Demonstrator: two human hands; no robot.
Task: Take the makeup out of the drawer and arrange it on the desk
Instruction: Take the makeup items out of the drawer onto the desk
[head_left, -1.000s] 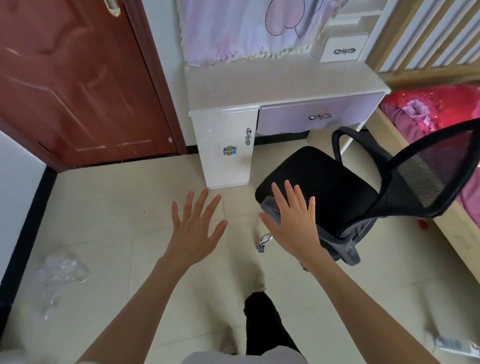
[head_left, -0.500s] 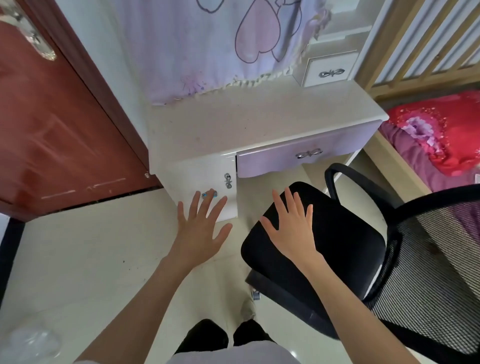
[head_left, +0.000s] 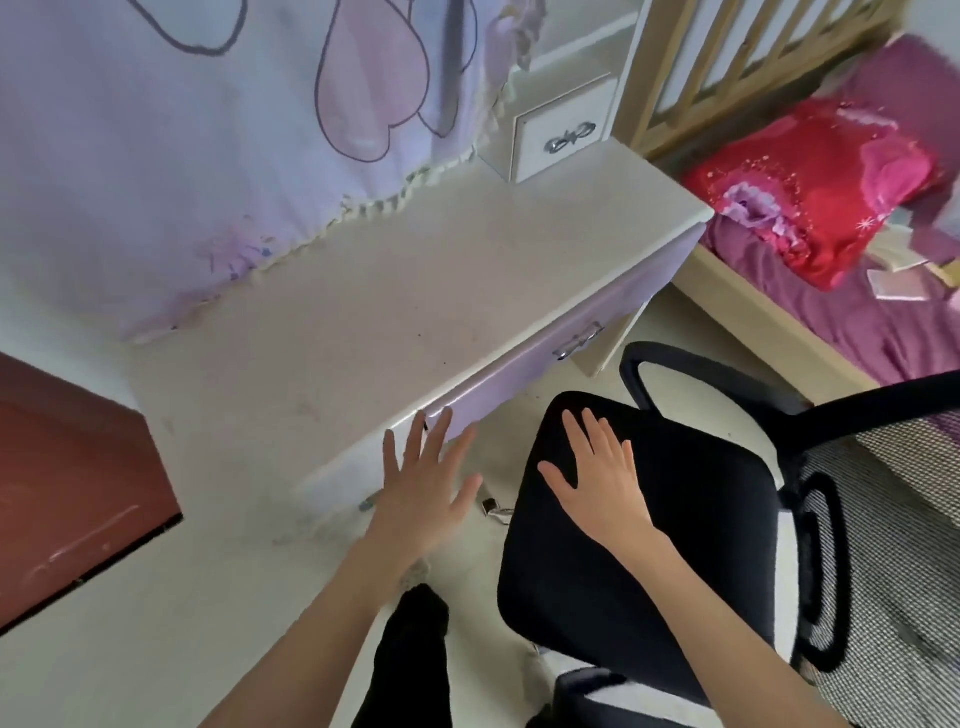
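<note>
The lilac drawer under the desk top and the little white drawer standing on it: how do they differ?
The wide lilac drawer is set under the desk top; the small white drawer stands on it. The lilac front is long and low, the white one nearly square. Both are closed, with silver bow-shaped handles.

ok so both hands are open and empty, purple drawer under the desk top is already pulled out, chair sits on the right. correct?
Not quite. In the head view the purple drawer is shut, its front flush under the desk edge. The rest holds: left hand and right hand are open and empty, and the chair sits on the right.
</note>
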